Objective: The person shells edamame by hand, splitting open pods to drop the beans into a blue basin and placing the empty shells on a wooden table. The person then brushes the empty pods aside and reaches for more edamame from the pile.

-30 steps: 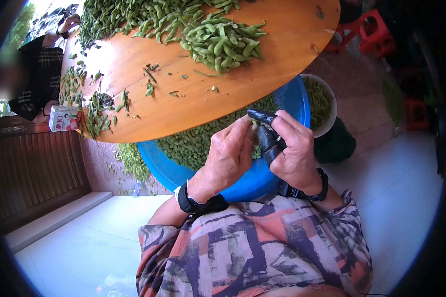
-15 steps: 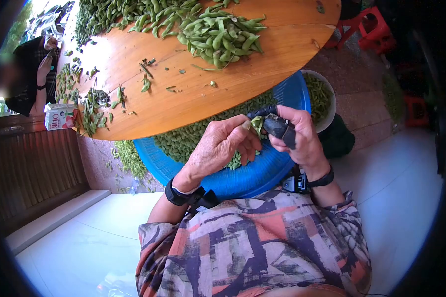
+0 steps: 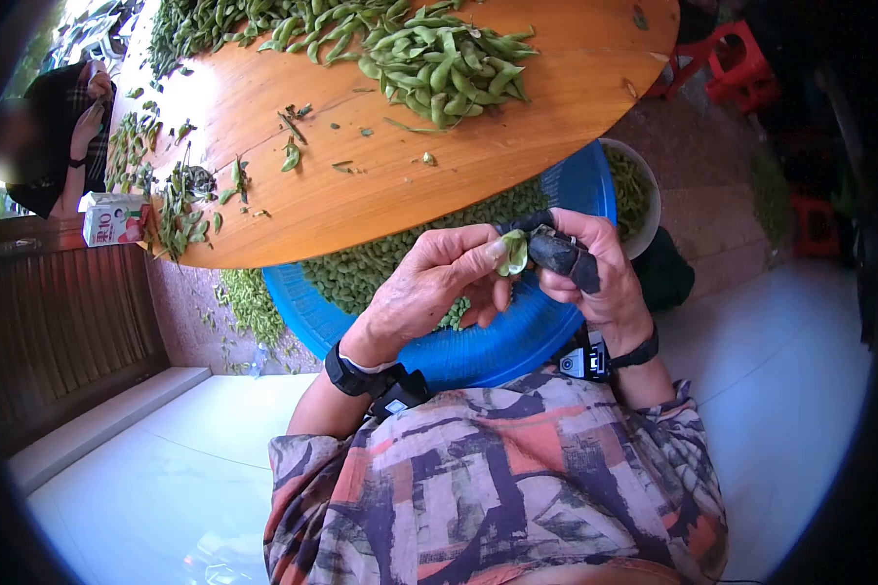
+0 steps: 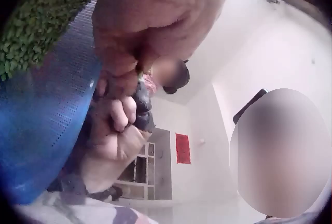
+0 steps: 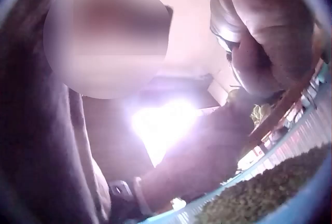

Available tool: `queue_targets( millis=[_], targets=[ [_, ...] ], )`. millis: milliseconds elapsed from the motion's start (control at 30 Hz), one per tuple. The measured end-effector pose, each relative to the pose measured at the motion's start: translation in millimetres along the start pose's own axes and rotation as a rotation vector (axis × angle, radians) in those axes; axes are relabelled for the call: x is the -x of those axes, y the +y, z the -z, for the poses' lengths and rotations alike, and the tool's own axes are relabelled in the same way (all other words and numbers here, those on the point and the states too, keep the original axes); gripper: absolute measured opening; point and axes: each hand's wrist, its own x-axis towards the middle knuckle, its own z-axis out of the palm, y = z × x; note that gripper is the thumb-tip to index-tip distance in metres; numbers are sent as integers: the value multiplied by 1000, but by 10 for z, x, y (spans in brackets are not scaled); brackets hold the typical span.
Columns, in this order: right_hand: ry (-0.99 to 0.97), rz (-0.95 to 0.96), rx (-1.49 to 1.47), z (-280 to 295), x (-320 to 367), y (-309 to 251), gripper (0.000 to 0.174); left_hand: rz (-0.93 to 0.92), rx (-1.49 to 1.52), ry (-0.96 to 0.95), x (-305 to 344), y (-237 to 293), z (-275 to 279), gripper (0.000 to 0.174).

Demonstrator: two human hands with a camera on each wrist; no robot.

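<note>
A green soybean pod (image 3: pixel 514 252), split with its pale inside showing, is pinched between the thumb and forefinger of my left hand (image 3: pixel 424 283). My right hand (image 3: pixel 595 263) has black tape wrapped round its thumb and forefinger; these taped fingers pinch the pod's right side, and the other fingers curl under. Both hands are over a blue basin (image 3: pixel 498 359), above a mass of shelled green beans (image 3: pixel 351 278). In the left wrist view the two hands meet fingertip to fingertip, mostly hiding the pod. The right wrist view shows the curled right hand (image 5: pixel 264 37) close up.
An orange wooden table (image 3: pixel 293 234) overhangs the basin and bears heaped pods (image 3: pixel 449 73), loose leaves and a drink carton (image 3: pixel 115 222). A white bowl of pods (image 3: pixel 634 200) stands behind the basin. Empty hulls (image 3: pixel 249 302) lie on the floor. Another person sits far left; red stools (image 3: pixel 737 63) stand far right.
A second ago the hands were close together, hiding the pod. They have since parted slightly, and the opened pod shows between them. The other person's hands have moved down from the table edge.
</note>
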Motion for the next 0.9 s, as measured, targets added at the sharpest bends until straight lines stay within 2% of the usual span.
queue_targets(
  millis=[33, 100, 133, 200, 233, 300, 367, 500, 533, 567, 600, 633, 700, 767, 833, 900],
  targets=[
    [-1, -1, 1, -34, 7, -25, 24, -17, 34, 13, -18, -26, -8, 32],
    [143, 47, 543, -134, 15, -89, 17, -33, 70, 27, -44, -55, -32, 32],
    [142, 46, 544, -138, -4, -58, 17, -33, 68, 67, -51, -61, -43, 30],
    [203, 435, 1082, -140, -45, 24, 16, -33, 68, 108, -67, -70, -62, 29],
    [202, 435, 1082, -175, -49, 33, 16, -38, 25, 130, -76, -73, -69, 27],
    [260, 558, 1224, -278, -32, 40, 22, -42, -17, 154, -96, -102, -102, 25],
    [277, 549, 1268, -343, -22, 67, 26, -104, -199, 317, -109, -155, -152, 22],
    [269, 603, 1321, -315, -45, 178, 32, -158, -385, 442, -130, -239, -162, 17],
    [284, 582, 1311, -319, -64, 174, 26, -160, -382, 445, -135, -280, -151, 17],
    [298, 562, 1299, -326, -77, 174, 20, -148, -222, 404, -146, -344, -124, 16],
    [295, 562, 1300, -340, -77, 183, 20, -137, -64, 359, -153, -387, -110, 17],
    [312, 562, 1303, -356, -74, 195, 20, -139, -64, 360, -158, -402, -113, 17],
    [330, 560, 1306, -368, -70, 230, 21, -173, -257, 419, -165, -426, -125, 18],
    [335, 668, 1378, -365, -58, 274, 33, -220, -334, 407, -182, -422, -124, 16],
    [316, 645, 1376, -374, -45, 273, 33, -243, -514, 448, -190, -405, -135, 15],
    [312, 620, 1366, -349, -73, 285, 31, -264, -453, 441, -207, -501, -82, 14]
  ],
)
